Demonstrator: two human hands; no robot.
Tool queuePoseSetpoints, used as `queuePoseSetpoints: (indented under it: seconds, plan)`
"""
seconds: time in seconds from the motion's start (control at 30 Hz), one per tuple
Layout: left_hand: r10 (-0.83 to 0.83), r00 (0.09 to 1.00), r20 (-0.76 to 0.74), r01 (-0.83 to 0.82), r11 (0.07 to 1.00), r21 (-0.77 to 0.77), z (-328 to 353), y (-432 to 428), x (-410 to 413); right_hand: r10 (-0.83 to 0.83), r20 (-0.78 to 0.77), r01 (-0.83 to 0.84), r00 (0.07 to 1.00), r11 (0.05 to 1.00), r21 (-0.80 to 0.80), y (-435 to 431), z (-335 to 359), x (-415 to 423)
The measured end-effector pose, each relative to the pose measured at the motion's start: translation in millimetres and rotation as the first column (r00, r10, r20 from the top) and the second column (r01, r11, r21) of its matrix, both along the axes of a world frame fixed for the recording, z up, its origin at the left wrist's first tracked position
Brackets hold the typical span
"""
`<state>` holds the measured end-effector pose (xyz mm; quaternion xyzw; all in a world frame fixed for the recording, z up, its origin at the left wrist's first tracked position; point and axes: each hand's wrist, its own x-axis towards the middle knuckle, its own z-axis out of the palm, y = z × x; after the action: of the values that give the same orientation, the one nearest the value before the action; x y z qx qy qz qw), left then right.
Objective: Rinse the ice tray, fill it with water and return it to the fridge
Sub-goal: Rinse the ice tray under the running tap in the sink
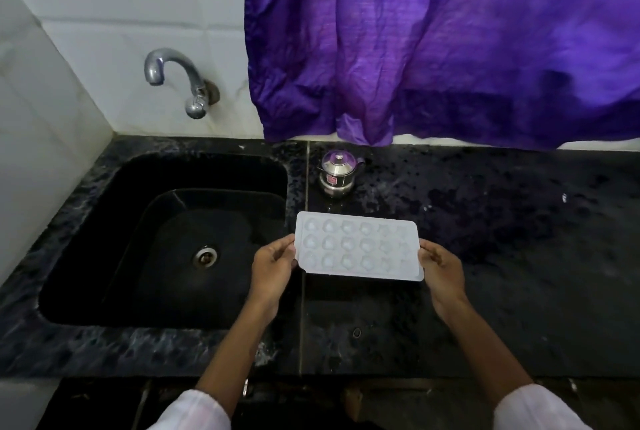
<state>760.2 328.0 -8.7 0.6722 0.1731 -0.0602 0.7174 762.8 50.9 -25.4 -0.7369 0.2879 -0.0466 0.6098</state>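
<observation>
Fingers of both hands are clamped on the short ends of a white rectangular plastic ice tray [358,246] with three rows of small rounded moulds: the left hand [273,270] pinches the tray's left edge with its thumb on top, and the right hand [441,272] pinches the right edge the same way, the fingers curled underneath. The tray sits just below the middle of the frame, roughly level with its open side up, over the dark speckled stone counter [502,239] and just right of the black sink [166,239]; whether it is resting on the counter or held a little above it cannot be told. Whether the moulds hold water cannot be told either. The sink fills the left centre of the frame, with a round metal drain [206,255] in its floor. In the upper left a curved chrome tap [173,78] comes out of the white tiled wall [104,14], its spout over the back of the sink, with no water running from it. A purple crumpled curtain [433,41] hangs across the upper right. Just above the tray, near the back of the counter, stands a small steel pot with a lid and a spout [337,171]. White sleeves [194,410] show at the bottom edge
</observation>
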Motion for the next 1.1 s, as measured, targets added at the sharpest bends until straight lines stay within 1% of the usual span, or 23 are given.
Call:
queuePoseSetpoints:
  seconds: [0.23,0.4,0.53,0.67,0.73,0.8,0.87,0.97,1.03,1.1]
  plan:
    - [0.087,0.994,-0.062,-0.083,0.994,0.068,-13.7,-9.5,34.8,0.042,-0.015,-0.041,0.999,0.998,0.041,-8.1,-9.1,43.4]
    - [0.157,0.987,-0.046,-0.150,0.980,0.132,-10.5,-5.1,45.4,0.112,-0.013,-0.111,0.994,0.991,0.075,4.8,-7.4,64.7]
    - [0.220,0.974,-0.061,-0.208,0.965,0.162,-13.0,16.2,51.6,0.167,-0.010,-0.165,0.986,0.982,0.087,25.1,-2.8,76.6]
    - [0.223,0.973,-0.055,-0.215,0.969,0.121,-7.5,49.5,57.3,0.209,0.016,-0.210,0.978,0.973,0.092,58.0,3.8,85.0]
    - [0.226,0.974,-0.029,-0.220,0.965,0.144,-4.2,71.6,60.4,0.240,0.024,-0.241,0.970,0.968,0.071,78.4,7.8,90.4]
    - [0.249,0.969,0.002,-0.245,0.953,0.180,-3.5,99.0,65.0,0.272,0.027,-0.273,0.962,0.962,0.011,103.9,12.5,95.8]
    - [0.279,0.960,0.008,-0.275,0.940,0.203,-2.6,131.1,71.7,0.279,0.059,-0.268,0.959,0.953,-0.144,132.9,17.1,103.4]
    - [0.310,0.951,0.008,-0.303,0.923,0.236,-2.0,183.3,84.9,0.312,0.193,-0.232,0.930,0.908,-0.350,184.3,39.6,126.5]
    - [0.313,0.949,0.028,-0.309,0.913,0.265,-2.3,217.9,95.5,0.388,0.261,-0.263,0.884,0.874,-0.409,223.0,60.3,154.7]
    - [0.312,0.949,0.040,-0.310,0.904,0.294,-1.0,248.5,105.6,0.473,0.237,-0.353,0.848,0.840,-0.412,264.2,73.8,192.2]
